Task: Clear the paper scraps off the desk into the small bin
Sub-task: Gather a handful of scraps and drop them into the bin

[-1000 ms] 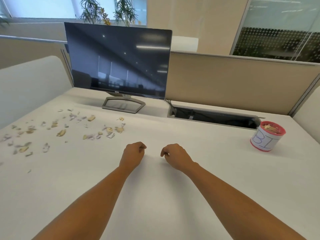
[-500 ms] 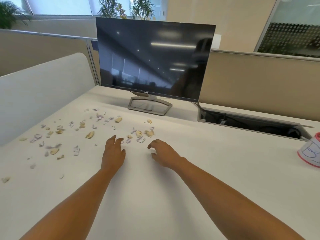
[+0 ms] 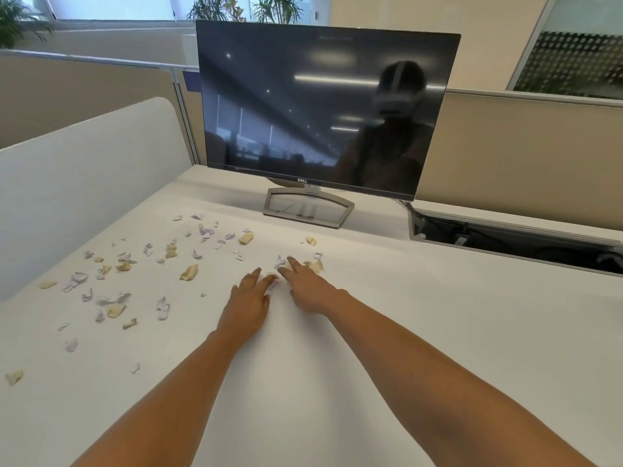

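A dark monitor (image 3: 323, 109) stands at the desk's (image 3: 472, 332) back edge, beige partitions (image 3: 505, 146) behind it, bright windows (image 3: 111, 6) and plants (image 3: 215, 8) beyond.

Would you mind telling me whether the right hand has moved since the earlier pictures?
Yes: the right hand moved forward toward the monitor, reaching the paper scraps.

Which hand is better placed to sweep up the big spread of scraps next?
Left. The left hand lies beside the wide spread of scraps on the desk. The right hand is already over the small cluster near the monitor.
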{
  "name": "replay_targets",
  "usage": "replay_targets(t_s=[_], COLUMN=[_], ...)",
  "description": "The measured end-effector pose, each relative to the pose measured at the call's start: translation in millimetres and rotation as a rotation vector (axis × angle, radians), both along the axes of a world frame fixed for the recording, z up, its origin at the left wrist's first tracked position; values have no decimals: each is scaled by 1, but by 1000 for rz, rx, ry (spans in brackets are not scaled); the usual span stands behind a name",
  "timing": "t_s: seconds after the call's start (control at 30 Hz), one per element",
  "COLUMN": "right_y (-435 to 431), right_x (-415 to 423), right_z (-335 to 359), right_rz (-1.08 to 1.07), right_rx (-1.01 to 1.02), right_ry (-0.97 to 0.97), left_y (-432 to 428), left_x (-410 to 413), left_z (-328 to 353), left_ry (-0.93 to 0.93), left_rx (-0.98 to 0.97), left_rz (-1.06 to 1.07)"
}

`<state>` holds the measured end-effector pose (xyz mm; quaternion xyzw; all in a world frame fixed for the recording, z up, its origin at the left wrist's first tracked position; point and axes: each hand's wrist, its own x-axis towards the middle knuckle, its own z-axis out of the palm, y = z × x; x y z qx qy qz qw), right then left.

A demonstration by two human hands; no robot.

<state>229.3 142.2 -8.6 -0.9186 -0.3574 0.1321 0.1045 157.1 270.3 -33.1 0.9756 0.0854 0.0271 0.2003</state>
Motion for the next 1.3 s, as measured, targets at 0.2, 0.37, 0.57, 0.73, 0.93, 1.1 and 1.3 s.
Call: replay_targets(t_s=[0.2,0.37,0.57,0.73,0.93,1.1,1.3], right_y=[6,2,-7,-21,-45,-75,-130], right_x=[-2,-11,-28,-38,-48,-56,-63], right_z=[-11,-16,-20,-16,-6,1,17], right_rz=[-22,-49,-83,-90,-113,-98,-121], right_rx=[-65,30,108,94,74,74,92], right_ry=[-90,-190,-199,-180,-126,-93,-96], left_y=[2,0,0,-5,-20,-43,-90], left_x=[-5,-6,-7,-14,-30,-47,-58], left_z=[-7,-3,0,8,18,20,23], left_ry=[-91,-139,-128,-117,-91,-110,-119], left_rx=[-9,-2,4,-44,-44,-79,-163], left_rz=[43,101,152,166,211,201,154])
